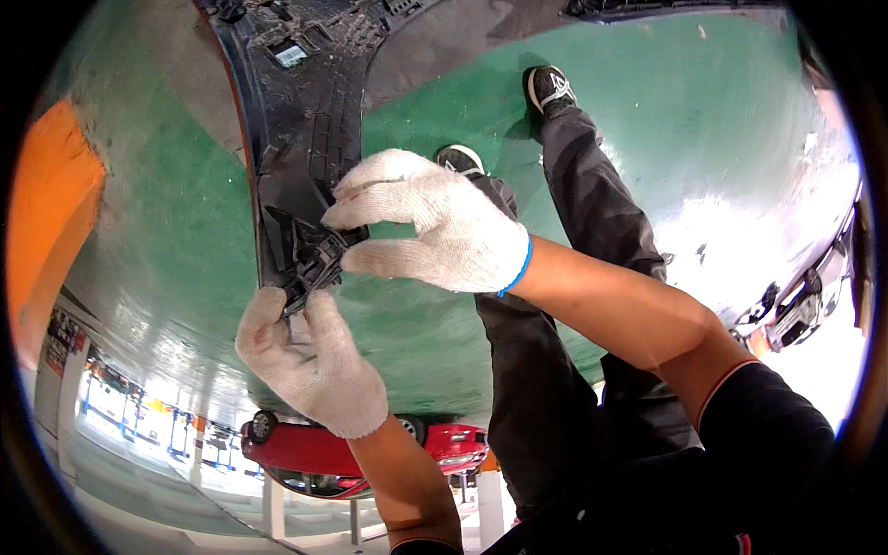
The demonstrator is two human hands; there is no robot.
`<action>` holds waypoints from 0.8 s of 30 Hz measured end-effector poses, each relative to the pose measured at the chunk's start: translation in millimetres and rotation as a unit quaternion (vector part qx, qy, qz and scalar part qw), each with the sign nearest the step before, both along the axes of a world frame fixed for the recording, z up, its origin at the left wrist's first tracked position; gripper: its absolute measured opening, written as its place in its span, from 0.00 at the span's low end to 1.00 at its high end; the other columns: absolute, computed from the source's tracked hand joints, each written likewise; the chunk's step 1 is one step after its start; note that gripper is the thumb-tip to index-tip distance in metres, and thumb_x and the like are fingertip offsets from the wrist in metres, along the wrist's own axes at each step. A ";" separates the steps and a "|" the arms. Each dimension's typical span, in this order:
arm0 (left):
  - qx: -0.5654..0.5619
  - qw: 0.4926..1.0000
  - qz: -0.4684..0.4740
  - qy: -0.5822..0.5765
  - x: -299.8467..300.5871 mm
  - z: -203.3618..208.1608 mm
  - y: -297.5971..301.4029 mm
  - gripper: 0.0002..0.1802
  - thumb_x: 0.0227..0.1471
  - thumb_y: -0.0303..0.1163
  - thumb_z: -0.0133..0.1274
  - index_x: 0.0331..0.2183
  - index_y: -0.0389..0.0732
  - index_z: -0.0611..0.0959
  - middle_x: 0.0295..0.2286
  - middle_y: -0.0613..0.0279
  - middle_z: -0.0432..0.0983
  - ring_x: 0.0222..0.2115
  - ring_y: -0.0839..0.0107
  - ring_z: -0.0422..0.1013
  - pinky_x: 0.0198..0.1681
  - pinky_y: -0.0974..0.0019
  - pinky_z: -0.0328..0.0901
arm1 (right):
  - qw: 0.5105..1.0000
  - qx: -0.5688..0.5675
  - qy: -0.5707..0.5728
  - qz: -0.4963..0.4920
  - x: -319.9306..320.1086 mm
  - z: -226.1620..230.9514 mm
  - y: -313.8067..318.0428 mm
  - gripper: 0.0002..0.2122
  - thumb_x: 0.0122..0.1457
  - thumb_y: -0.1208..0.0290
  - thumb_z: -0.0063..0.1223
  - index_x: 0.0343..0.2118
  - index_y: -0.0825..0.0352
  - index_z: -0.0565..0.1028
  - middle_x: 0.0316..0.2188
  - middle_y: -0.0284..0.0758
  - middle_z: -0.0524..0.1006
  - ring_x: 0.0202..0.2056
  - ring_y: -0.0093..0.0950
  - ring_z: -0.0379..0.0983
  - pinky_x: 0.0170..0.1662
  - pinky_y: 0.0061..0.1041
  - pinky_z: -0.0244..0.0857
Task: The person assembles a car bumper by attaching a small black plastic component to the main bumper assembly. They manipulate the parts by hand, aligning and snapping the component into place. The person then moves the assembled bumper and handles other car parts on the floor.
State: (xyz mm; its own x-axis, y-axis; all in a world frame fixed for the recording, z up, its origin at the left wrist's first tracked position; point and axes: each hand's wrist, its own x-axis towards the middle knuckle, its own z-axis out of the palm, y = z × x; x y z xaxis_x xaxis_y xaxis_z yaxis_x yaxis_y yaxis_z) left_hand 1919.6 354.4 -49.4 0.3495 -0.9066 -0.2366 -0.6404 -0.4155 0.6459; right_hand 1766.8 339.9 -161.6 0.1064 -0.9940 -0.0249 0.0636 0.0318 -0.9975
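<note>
A long black plastic car panel (310,120), which looks like a bumper seen from its inner side, reaches down from the top of the view. At its near end sits a small ribbed black plastic bracket (319,262). My left hand (313,365), in a white knit glove, pinches the lower tip of this end between thumb and fingers. My right hand (435,227), gloved alike with a blue cuff edge, has thumb and fingertips on either side of the bracket's right edge. The exact contact under the fingertips is partly hidden.
Below lies a glossy green floor (435,102) with grey patches. My legs (592,185) in dark trousers stand to the right. An orange object (55,203) is at the left rim. A red car (314,458) appears at the bottom, and dark car parts (795,310) lie at the right.
</note>
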 end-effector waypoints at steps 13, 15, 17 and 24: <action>-0.029 0.998 -0.055 0.019 14.3 -17.8 2.9 0.19 0.62 0.22 0.55 0.52 0.29 0.71 0.42 0.45 0.76 0.43 0.64 0.77 0.47 0.65 0.73 | 0.996 0.024 -0.058 -0.063 13.6 -9.6 20.4 0.10 0.53 0.78 0.65 0.40 0.65 0.83 0.43 0.42 0.79 0.48 0.43 0.77 0.51 0.39 0.74; -0.013 0.998 -0.065 0.012 14.7 -16.5 3.7 0.18 0.61 0.22 0.56 0.51 0.28 0.71 0.41 0.47 0.76 0.43 0.67 0.76 0.47 0.67 0.72 | 0.993 0.047 -0.070 -0.078 13.9 -7.2 25.5 0.11 0.53 0.79 0.64 0.41 0.65 0.83 0.44 0.42 0.79 0.48 0.44 0.77 0.51 0.39 0.74; 0.016 0.997 -0.076 -0.006 10.9 -9.6 -2.3 0.17 0.61 0.22 0.58 0.49 0.29 0.72 0.40 0.49 0.76 0.43 0.69 0.75 0.47 0.69 0.70 | 0.989 0.088 -0.079 -0.089 11.4 -3.8 27.9 0.12 0.52 0.79 0.64 0.41 0.65 0.82 0.43 0.42 0.79 0.49 0.44 0.77 0.51 0.40 0.73; 0.050 0.997 -0.064 -0.005 11.9 -2.0 -3.8 0.17 0.58 0.21 0.60 0.47 0.31 0.74 0.41 0.56 0.75 0.42 0.71 0.72 0.50 0.69 0.67 | 0.996 0.042 -0.012 -0.072 9.5 -12.4 30.8 0.14 0.48 0.77 0.67 0.40 0.66 0.82 0.43 0.41 0.79 0.48 0.44 0.76 0.53 0.41 0.71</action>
